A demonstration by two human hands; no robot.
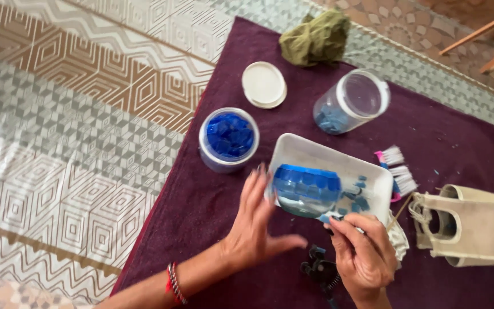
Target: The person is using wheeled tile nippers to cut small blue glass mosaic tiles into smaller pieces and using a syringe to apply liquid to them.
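I read this as the middle of a tiling step: the round glass bowl clad in blue mosaic pieces (307, 189) lies on its side in the shallow white rectangular plastic tray (315, 157), its upper band already covered in blue and its lower part looking bare. My left hand (255, 226) is spread, fingers straight and fanned, fingertips against the bowl's left side to steady it. My right hand (364, 252) is pressed together at thumb and forefinger, pinching something small at the bowl's lower right edge; it looks like one blue tile, though it is too small for me to be sure. A few loose blue tile chips (358, 194) lie in the tray just beside the bowl. On the dark purple cloth (212, 194) that covers the patterned floor mat (58, 114), a clear jar filled with deep blue tiles (228, 137) stands upright near my left hand, a white round lid (264, 84) lies beyond it, and a second clear jar holding paler blue pieces (347, 103) lies tipped on its side. Black-handled nippers (318, 269) lie between my wrists, and two white-bristled brushes (395, 169) sit to the right of the tray. In my judgement the next move calls for seating the pinched piece snug against the last row, with the left hand holding the bowl from rolling.
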